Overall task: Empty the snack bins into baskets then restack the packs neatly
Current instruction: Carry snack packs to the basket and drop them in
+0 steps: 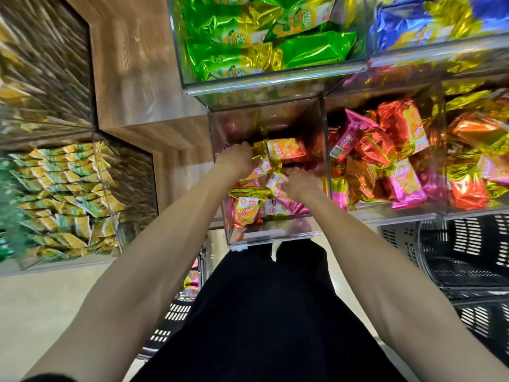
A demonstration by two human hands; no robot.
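Both my hands reach down into a clear plastic snack bin (271,238) that holds pink, red and gold foil snack packs (246,209). My left hand (237,159) curls its fingers round a gold-edged pack (283,150) at the back of the bin. My right hand (303,183) grips pink-and-white packs (275,180) in the middle. My fingertips are hidden among the wrappers.
A bin of pink and red packs (385,158) adjoins on the right, bins of green packs (256,45) and blue packs (429,20) above. Yellow-green packs (66,199) fill a bin at left. Black plastic baskets (465,260) stand at lower right, another basket (170,318) below my arms.
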